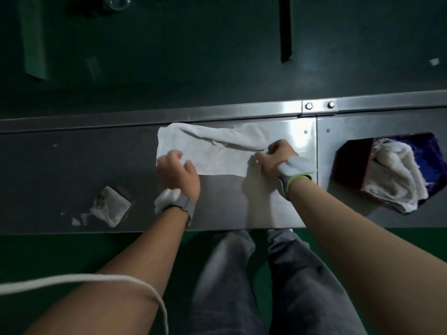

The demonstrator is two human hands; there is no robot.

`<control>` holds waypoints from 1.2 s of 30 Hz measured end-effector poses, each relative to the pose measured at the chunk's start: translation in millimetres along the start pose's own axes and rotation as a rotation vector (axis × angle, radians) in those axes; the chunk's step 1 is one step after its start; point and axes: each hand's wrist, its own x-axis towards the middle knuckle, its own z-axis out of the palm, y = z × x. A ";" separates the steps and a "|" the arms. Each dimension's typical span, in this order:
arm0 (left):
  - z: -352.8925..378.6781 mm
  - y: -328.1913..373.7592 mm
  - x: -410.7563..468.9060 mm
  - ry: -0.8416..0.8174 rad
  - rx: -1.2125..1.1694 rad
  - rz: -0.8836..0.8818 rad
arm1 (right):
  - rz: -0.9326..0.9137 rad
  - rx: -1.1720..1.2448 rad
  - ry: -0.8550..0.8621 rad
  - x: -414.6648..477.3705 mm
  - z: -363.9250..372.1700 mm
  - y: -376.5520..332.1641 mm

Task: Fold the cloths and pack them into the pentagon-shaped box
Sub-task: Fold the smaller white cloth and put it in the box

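A white cloth (217, 153) lies spread on the steel table (72, 165), with a fold along its far edge. My left hand (177, 171) rests on the cloth's near left corner, fingers curled on it. My right hand (273, 157) pinches the cloth at its right edge. The dark purple pentagon-shaped box (350, 163) stands at the right of the table. Folded white cloths (396, 172) fill it and spill over its near rim.
A small folded, soiled cloth (110, 206) lies on the table at the left. A metal rail with two bolts (319, 105) runs along the table's far edge. A white cord (96, 279) crosses my left forearm. My legs stand below the near edge.
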 end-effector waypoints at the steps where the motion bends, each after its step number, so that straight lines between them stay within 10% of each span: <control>1: -3.6 -6.8 10.1 0.046 -0.014 -0.131 | 0.013 0.033 0.038 4.5 9.0 -3.7; 4: -10.5 -20.6 30.6 -0.019 -0.013 -0.426 | -0.014 0.035 0.058 8.6 25.5 -4.3; 12: -16.9 -37.9 45.5 -0.262 -0.141 -0.446 | 0.025 0.442 0.222 12.1 44.7 -10.3; 18: -29.9 -43.6 32.6 -0.228 -0.235 -0.477 | 0.175 -0.159 -0.097 -6.8 50.8 -9.1; 27: -128.4 19.2 36.9 -0.525 -0.813 -0.738 | 0.315 0.898 -0.048 -88.5 -40.6 -42.5; 36: -241.8 142.9 78.7 -0.519 -1.061 -0.438 | 0.029 1.184 0.055 -133.4 -184.5 -133.6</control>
